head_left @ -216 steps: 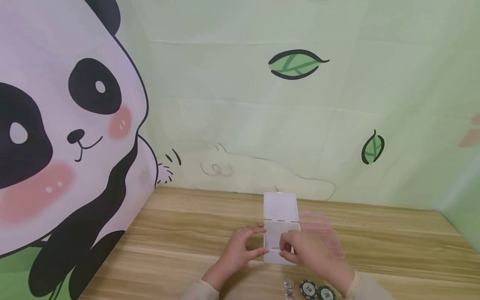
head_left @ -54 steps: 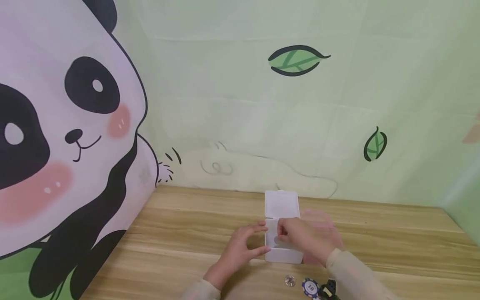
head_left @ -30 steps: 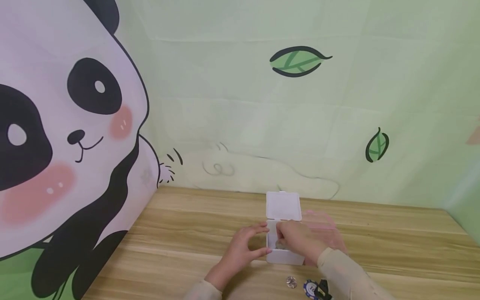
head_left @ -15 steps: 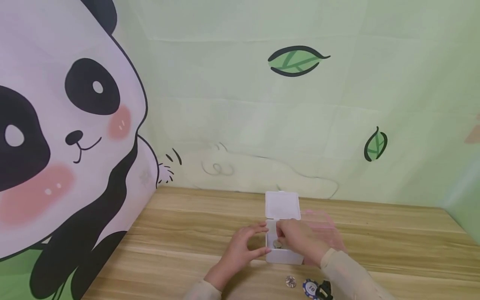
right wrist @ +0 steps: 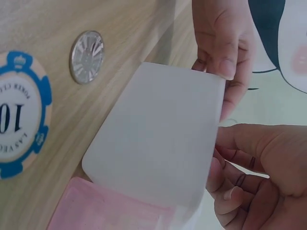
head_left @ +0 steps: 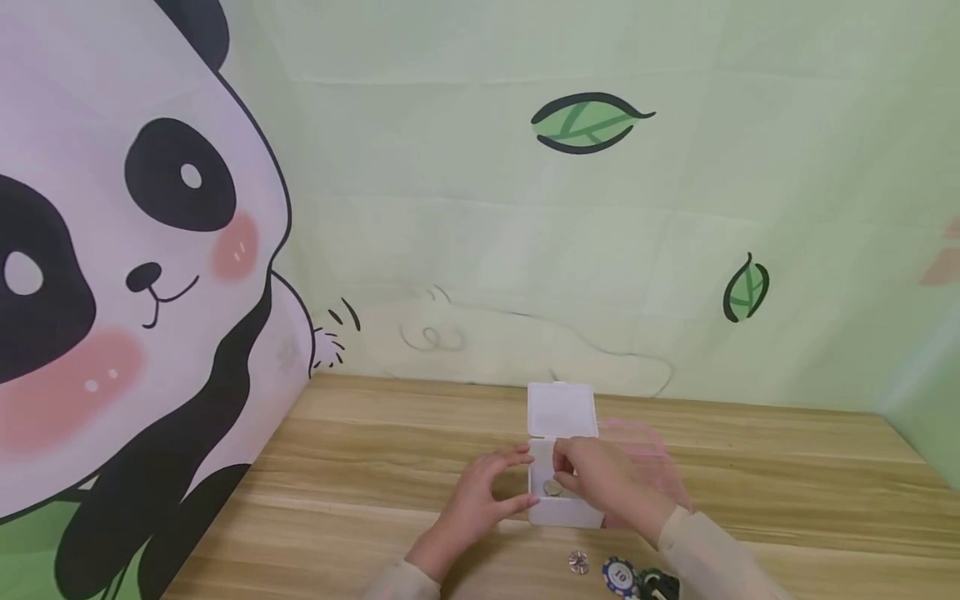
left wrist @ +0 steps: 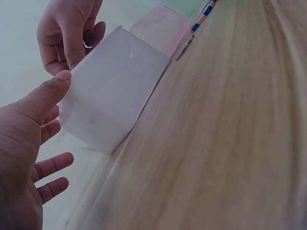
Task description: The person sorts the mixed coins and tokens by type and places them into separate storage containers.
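A white plastic box [head_left: 564, 512] stands on the table with its lid [head_left: 561, 408] raised at the back. My left hand [head_left: 480, 490] holds the box's left side, thumb at the front corner and fingertips at the back. Inside lies a round coin [head_left: 552, 487], close below my right hand [head_left: 600, 477]. That hand reaches over the box with bent fingers. In the left wrist view the box wall [left wrist: 112, 88] hides its fingertips, so whether they pinch anything is unclear. Another silver coin [right wrist: 87, 57] lies on the table in front of the box.
A pink translucent box [head_left: 652, 467] stands against the right of the white one. Near the front edge lie a blue-and-white 10 poker chip [head_left: 620, 576] and a chip partly covered by a black object [head_left: 660, 586]. A printed cloth hangs behind.
From two silver coins on the table earlier, one remains, and a coin is now in the box. Lately my right hand has risen slightly inside it; the left hand stays put.
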Demonstrator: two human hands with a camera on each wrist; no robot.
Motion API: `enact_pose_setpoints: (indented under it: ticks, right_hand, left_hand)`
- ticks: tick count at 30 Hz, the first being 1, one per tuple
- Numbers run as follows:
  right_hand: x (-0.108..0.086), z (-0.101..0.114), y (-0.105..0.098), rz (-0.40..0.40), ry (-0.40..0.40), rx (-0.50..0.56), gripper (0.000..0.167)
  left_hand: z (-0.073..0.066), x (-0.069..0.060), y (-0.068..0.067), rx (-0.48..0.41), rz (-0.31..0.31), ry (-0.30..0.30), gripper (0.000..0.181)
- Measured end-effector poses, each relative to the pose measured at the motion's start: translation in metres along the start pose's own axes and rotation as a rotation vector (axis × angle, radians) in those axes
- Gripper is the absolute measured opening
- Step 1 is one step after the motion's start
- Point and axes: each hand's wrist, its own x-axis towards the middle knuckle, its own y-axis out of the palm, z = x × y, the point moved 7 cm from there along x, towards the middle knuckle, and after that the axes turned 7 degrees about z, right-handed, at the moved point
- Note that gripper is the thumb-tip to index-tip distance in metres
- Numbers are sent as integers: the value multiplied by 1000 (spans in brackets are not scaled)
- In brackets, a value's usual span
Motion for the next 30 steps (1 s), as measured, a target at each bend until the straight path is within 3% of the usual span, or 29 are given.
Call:
enact_pose_setpoints:
  ticks: [19, 30]
  right_hand:
    - [-26, 2, -8, -24, -87, 126, 14]
    - [-45, 11, -5, -52, -191, 110, 13]
  left_hand:
    - [-1, -1, 0, -8, -2, 2, 46]
    - [0, 0, 0, 2, -2, 7, 45]
